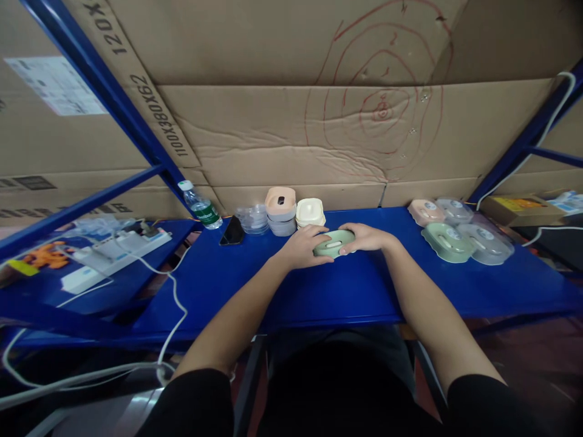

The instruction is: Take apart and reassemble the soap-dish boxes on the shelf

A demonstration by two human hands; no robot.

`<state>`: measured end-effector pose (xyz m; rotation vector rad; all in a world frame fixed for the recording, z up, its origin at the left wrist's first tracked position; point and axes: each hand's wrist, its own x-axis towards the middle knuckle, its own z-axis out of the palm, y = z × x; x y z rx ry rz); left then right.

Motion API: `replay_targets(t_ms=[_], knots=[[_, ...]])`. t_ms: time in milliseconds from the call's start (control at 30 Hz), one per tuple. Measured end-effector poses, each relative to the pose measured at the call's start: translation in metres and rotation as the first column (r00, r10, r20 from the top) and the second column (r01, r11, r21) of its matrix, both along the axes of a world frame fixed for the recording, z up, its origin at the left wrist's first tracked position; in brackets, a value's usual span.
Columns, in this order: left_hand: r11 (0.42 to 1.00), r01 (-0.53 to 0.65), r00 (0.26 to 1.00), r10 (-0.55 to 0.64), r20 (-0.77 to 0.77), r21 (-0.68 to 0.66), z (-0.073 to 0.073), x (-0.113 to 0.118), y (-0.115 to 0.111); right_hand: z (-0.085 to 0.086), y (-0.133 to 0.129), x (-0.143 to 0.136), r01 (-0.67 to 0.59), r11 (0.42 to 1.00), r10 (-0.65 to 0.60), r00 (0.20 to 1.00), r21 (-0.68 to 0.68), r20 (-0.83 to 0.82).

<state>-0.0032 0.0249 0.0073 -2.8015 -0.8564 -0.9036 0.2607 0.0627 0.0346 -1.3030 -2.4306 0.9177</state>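
- Presently, both hands grasp one thing: the left hand (300,249) and the right hand (368,237) hold opposite sides of a pale green container (337,237).
- It is smooth and matte, with rounded corners, and sits midway along the blue desk (337,291), closer to the far edge than the near one; whether it touches the surface, I cannot tell.
- A whitish bar (334,246) lies in its upper face, long axis running left to right, the right end tipped slightly toward the far edge.
- Along the far edge, left of centre, stand a glossy black phone (232,231), clear plastic pieces (253,220), a peach-topped stack (281,209) and a cream stack (311,212).
- At the far left corner is a clear bottle (204,211) with a white cap and green label, its lettering too small to read.
- Toward the far right corner, four lidded containers (449,243) cluster, bearing round stickers.
- Behind, creased cardboard (255,127) carries red hand-drawn rings (382,112) and printed "1100X380X62".
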Motion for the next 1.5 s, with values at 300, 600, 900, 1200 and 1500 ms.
replay_targets(t_ms=[300, 600, 900, 1200, 1500], knots=[[0.971, -0.101, 0.975, 0.140, 0.173, -0.215, 0.009, -0.004, -0.004, -0.001, 0.007, 0.003, 0.064, 0.998, -0.069, 0.894, -0.026, -0.443], [0.932, 0.032, 0.790, 0.198, 0.580, -0.362, -0.014, 0.002, 0.008, -0.008, 0.004, -0.013, 0.218, 0.928, -0.016, 0.833, 0.301, -0.554], [0.968, 0.051, 0.754, 0.124, 0.645, -0.246, -0.010, 0.000, 0.009, -0.006, -0.003, -0.017, 0.143, 0.922, 0.091, 0.824, 0.361, -0.559], [0.985, -0.033, 0.814, 0.126, 0.567, -0.171, 0.000, 0.000, 0.001, -0.009, 0.001, -0.023, 0.074, 0.986, 0.059, 0.687, 0.151, -0.724], [0.994, -0.045, 0.835, 0.090, 0.543, -0.095, 0.011, 0.003, -0.006, -0.010, -0.001, -0.029, 0.085, 0.995, -0.013, 0.573, 0.044, -0.819]])
